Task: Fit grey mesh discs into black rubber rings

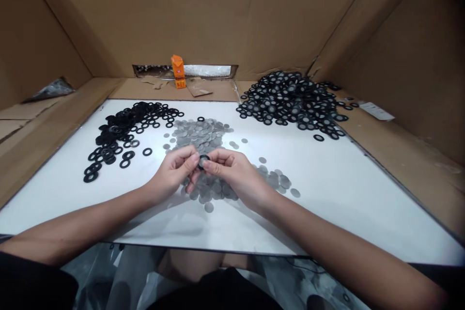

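Between my left hand and my right hand is a black ring, pinched at both sides by thumbs and fingers. Something grey shows in its middle, likely a mesh disc, partly covered by my right thumb. Thin grey discs lie heaped behind and under my hands, with more scattered to the right. A pile of plain black rings spreads over the left of the white board. At the back right stands a larger heap of black rings with grey centres.
Cardboard walls enclose the white board at the back and both sides. An orange box stands by a slot in the back wall. A white paper slip lies at the right. Clear plastic sheeting hangs below the front edge.
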`<state>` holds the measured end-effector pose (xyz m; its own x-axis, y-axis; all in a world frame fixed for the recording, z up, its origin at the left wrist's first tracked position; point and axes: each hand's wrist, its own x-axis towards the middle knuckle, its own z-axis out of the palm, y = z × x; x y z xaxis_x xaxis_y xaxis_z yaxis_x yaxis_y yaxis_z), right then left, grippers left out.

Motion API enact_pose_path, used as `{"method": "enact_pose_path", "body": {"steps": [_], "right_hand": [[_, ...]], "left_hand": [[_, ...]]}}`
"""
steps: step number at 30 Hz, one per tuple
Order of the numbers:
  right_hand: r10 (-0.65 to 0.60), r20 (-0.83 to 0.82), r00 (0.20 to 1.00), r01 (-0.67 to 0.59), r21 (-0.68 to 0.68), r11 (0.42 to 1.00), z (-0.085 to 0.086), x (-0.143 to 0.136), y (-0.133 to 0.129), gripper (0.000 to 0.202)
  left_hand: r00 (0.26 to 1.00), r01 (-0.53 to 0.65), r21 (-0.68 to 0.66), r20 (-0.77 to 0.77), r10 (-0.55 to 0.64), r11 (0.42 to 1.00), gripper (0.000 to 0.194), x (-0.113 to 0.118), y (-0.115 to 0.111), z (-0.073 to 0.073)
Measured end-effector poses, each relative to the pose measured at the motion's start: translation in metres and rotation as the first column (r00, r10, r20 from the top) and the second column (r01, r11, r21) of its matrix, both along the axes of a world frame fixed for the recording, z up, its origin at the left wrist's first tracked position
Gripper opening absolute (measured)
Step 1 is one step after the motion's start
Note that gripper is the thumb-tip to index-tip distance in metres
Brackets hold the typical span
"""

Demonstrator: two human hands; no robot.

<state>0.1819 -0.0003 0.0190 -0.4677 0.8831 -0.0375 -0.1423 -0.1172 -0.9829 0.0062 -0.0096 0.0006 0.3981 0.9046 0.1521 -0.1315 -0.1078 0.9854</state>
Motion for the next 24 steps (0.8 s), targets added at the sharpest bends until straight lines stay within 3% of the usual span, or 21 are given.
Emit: {"method": "enact_pose_path", "body": {"steps": [5,11,18,24], "right_hand": [[-0.082,-0.062,0.995,0.08,-0.035,0.996,-0.001,-0.008,-0.007,0.025],[-0.123,-0.036,0.992,0.12,-0.062,0.991,0.001,-0.012,-0.014,0.022],[-0.102,0.123,0.987,0.089,0.106,0.99,-0.003,-0.006,-0.006,0.023],[-0.037,0.065,0.997,0.032,0.078,0.996,-0.003,-0.006,-0.005,0.022]], "left_hand": [[1.0,-0.016,-0.015,0.015,0.017,1.0,0.033,0.003,-0.001,-0.003],[0.984,-0.105,0.089,-0.133,0.116,0.991,0.036,0.003,-0.002,-0.001],[0.967,-0.05,0.086,-0.246,0.069,0.995,0.034,-0.004,0.008,0.006],[0.996,0.091,-0.073,-0.017,-0.092,0.993,0.035,-0.003,0.013,0.0]]}}
